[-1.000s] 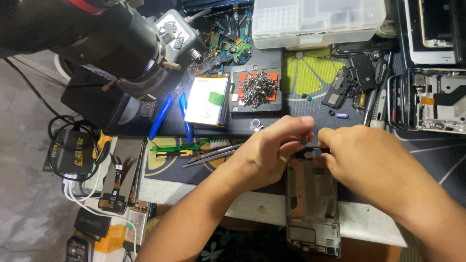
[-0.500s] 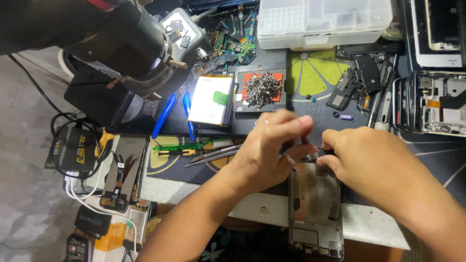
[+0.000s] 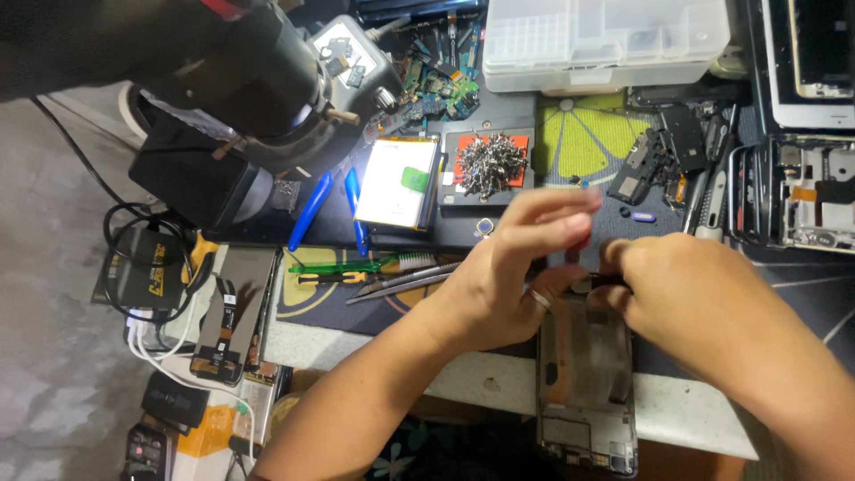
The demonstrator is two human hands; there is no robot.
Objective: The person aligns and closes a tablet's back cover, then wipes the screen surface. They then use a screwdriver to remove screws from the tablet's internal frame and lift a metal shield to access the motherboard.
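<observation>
Both forearms are bare, with no sleeves, gloves or watch showing anywhere in view. The left hand point(image 3: 499, 285) wears 1 thin, pale metallic ring on a finger, seen near the knuckle. The right hand point(image 3: 686, 294) carries no ring that shows. The fingertips of both hands are blurred.

Cluttered repair bench, seen from above

A heap of small silver screws point(image 3: 492, 165) on a red-and-black tray is seen at twelve o'clock, with a white flat battery pack point(image 3: 398, 183) just beside it at nine o'clock. A clear plastic compartment box point(image 3: 606, 40) is set at one o'clock. Blue-handled pliers point(image 3: 331, 207), a green-handled brush point(image 3: 352, 264) and steel tweezers point(image 3: 405, 282) are laid at ten o'clock. A large black microscope head point(image 3: 258, 80) is seen at eleven o'clock.
</observation>
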